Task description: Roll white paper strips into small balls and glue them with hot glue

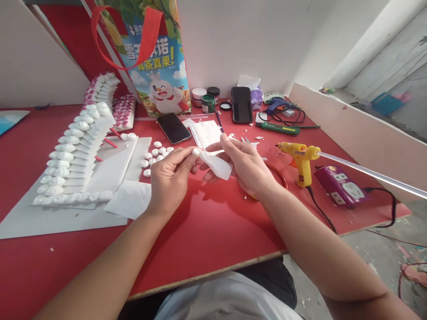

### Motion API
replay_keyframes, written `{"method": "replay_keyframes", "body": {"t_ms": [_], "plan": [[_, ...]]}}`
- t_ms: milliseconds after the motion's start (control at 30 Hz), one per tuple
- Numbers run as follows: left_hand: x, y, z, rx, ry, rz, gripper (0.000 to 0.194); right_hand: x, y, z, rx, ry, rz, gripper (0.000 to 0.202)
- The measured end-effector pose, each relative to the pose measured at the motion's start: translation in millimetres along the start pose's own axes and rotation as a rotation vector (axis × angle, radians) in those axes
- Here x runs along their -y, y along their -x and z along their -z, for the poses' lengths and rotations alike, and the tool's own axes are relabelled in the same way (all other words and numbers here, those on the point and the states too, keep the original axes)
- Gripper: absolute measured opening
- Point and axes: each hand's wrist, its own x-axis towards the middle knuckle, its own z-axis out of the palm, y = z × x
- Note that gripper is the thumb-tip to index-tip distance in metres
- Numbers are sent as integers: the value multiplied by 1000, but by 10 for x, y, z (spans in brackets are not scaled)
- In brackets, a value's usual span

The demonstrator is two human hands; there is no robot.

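Observation:
Between my hands is a strip of thin white paper (218,167), its left end rolled into a small white bud (196,152). My left hand (171,175) pinches that rolled end between thumb and fingertips. My right hand (248,164) holds the strip near its loose end, the fingers partly curled and their tips partly hidden. Several finished white rosettes (155,152) lie on the red table left of my left hand. Behind the hands is a stack of white paper squares (207,133). Another white sheet (130,198) lies left of my left wrist.
A curved white model (75,155) edged with rosettes stands at left on white boards. Behind are a phone (173,128), another phone (241,104), paint jars (208,103) and a gift bag (167,89). At right are a yellow glue gun (300,162), a purple box (340,184) and a green cutter (279,128).

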Motion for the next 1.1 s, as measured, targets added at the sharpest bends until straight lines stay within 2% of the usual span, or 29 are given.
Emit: {"method": "replay_keyframes", "body": {"t_ms": [100, 233, 333, 500, 567, 667, 800, 933, 1033, 1100], "plan": [[-8, -20, 35, 30, -60, -25, 18, 23, -33, 58, 81, -92, -129, 34], [-22, -31, 60, 53, -133, -82, 19, -17, -37, 50, 119, -2, -28, 35], [-34, -25, 58, 50, -130, -62, 18, -29, -34, 31, 66, 145, 58, 39], [-38, 12, 11, 44, -29, 62, 17, -61, -19, 4, -68, 459, 191, 29], [-49, 25, -13, 40, -19, 65, 17, -86, 1, -22, -151, 553, 229, 28], [-84, 32, -32, 5, -80, -22, 17, -109, 45, -80, -199, 552, 287, 26], [-105, 36, -20, -71, -209, -222, 18, -104, 104, -150, -131, 395, 343, 28], [-69, 63, -17, -120, -321, -411, 24, -103, 130, -168, -120, 352, 368, 36], [-60, 73, -18, -88, -328, -432, 29, -95, 133, -137, -139, 390, 383, 36], [-61, 56, 1, -41, -257, -360, 26, -80, 130, -95, -133, 446, 396, 33]]}}
